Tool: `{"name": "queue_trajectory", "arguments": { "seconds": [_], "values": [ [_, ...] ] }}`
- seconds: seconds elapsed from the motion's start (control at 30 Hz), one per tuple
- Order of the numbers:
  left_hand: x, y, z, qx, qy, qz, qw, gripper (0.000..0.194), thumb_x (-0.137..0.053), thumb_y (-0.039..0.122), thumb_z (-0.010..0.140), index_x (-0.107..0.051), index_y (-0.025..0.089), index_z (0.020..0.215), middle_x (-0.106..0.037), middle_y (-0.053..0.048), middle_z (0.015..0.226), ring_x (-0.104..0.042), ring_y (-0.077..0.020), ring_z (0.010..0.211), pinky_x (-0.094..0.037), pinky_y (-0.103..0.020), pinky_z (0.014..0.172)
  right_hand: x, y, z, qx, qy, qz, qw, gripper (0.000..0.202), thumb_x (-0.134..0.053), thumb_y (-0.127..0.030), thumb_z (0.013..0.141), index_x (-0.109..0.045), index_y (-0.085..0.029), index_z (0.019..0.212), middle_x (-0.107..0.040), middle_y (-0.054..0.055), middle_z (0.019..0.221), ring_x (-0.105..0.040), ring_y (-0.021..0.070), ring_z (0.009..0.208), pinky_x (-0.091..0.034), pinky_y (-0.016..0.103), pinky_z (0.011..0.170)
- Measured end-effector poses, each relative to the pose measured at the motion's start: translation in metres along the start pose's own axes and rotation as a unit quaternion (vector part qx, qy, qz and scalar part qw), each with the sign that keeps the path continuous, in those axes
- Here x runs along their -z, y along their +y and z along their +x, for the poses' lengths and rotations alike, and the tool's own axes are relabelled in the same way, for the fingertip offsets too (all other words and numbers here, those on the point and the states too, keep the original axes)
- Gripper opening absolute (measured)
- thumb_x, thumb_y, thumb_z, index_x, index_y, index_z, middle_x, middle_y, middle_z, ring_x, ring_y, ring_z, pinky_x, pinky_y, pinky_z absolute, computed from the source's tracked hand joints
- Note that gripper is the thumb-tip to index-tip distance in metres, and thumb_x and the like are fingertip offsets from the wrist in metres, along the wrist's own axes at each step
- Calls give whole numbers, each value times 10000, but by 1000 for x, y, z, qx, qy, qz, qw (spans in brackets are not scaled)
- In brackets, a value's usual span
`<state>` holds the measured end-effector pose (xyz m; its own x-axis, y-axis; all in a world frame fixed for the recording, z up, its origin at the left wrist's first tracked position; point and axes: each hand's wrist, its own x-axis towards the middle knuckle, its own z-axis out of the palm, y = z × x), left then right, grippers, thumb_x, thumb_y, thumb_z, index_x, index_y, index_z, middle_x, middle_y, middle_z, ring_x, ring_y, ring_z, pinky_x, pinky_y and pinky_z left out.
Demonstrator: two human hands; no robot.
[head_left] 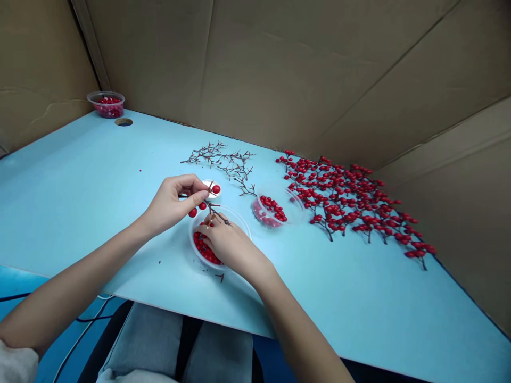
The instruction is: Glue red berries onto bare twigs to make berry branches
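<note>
My left hand [179, 199] pinches a thin brown twig [214, 208] that carries a few red berries [203, 206]. The twig slants down to the right, over a clear round tub [241, 215] of loose red berries [207, 251]. Inside that tub is my right hand [227, 242], its fingers curled down among the berries. Its fingertips are partly hidden, so what they grip cannot be made out. Just behind the left fingertips sits a small white round dish [216, 196], partly covered by the hand and twig.
Bare branched twigs [235, 167] lie at the back middle of the blue table [99, 175]. Another clear tub of berries [271, 210] stands right of my hands. Many berry-laden branches [339, 197] cover the back right. A third tub [108, 106] stands in the far left corner near a hole [123, 122].
</note>
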<state>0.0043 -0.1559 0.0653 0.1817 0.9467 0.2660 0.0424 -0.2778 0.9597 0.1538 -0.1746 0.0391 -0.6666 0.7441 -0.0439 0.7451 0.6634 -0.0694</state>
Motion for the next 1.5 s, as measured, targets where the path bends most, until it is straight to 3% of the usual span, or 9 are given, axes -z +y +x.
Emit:
{"name": "queue_trajectory", "arguments": {
  "seconds": [0.17, 0.37, 0.53, 0.67, 1.0, 1.2, 1.37, 1.5],
  "values": [
    [-2, 0, 0, -7, 0, -22, 1000, 56, -550, 182, 707, -569, 134, 686, -532, 18, 609, -478, -35, 467, -430, -116, 389, 3, 3, 1, -20, -19, -11, 1000, 174, -418, -146, 803, -591, -166, 802, -554, 88, 909, -494, 218, 910, -410, 276, 668],
    [-9, -4, -2, 11, -61, -53, 997, 69, -496, 173, 745, -549, 134, 725, -542, -6, 716, -525, -53, 529, -460, -143, 442, 7, 17, -3, -81, 17, 14, 996, 240, -339, -124, 834, -574, -156, 872, -577, 70, 829, -537, 164, 749, -394, 249, 621],
    [-9, -4, -2, 9, -51, -60, 997, 52, -475, 150, 749, -513, 141, 714, -509, 7, 716, -486, -40, 544, -435, -126, 443, -1, 16, 2, -74, -36, -39, 996, 228, -379, -121, 815, -595, -167, 872, -603, 90, 848, -569, 192, 759, -389, 272, 631],
    [-9, -5, -1, 21, -55, -47, 997, 61, -465, 167, 753, -474, 142, 698, -496, 4, 738, -467, -39, 533, -419, -133, 433, -1, 14, 7, -80, -43, -64, 994, 197, -408, -103, 787, -594, -147, 834, -615, 100, 821, -582, 211, 735, -386, 276, 589],
    [-12, -9, -4, -35, -52, 120, 991, 79, -429, 160, 762, -496, 147, 723, -478, 28, 596, -461, -79, 542, -408, -202, 536, -3, 10, 11, -73, -8, -33, 997, 197, -351, -136, 830, -548, -122, 827, -620, 101, 826, -568, 176, 718, -403, 274, 626],
    [-11, -12, -5, -131, -13, 250, 959, 115, -436, 152, 764, -479, 152, 657, -495, 29, 557, -450, -81, 512, -364, -205, 535, -6, 11, 11, -37, 22, -19, 999, 194, -352, -127, 826, -542, -134, 868, -601, 92, 913, -559, 166, 789, -415, 277, 689],
    [-11, -10, -5, -169, 12, 286, 943, 138, -436, 140, 761, -438, 160, 624, -493, 36, 516, -447, -83, 486, -348, -205, 522, 9, 16, -1, -54, 39, 53, 996, 129, -448, -73, 751, -546, -154, 729, -611, 47, 779, -558, 145, 701, -413, 244, 627],
    [-12, -10, -6, -165, -2, 276, 947, 137, -420, 138, 765, -434, 164, 631, -472, 34, 528, -436, -80, 472, -343, -197, 490, 28, 29, -16, -106, 99, 150, 978, 103, -486, -87, 734, -556, -162, 724, -613, 19, 722, -548, 121, 634, -402, 222, 579]
  ]
}}
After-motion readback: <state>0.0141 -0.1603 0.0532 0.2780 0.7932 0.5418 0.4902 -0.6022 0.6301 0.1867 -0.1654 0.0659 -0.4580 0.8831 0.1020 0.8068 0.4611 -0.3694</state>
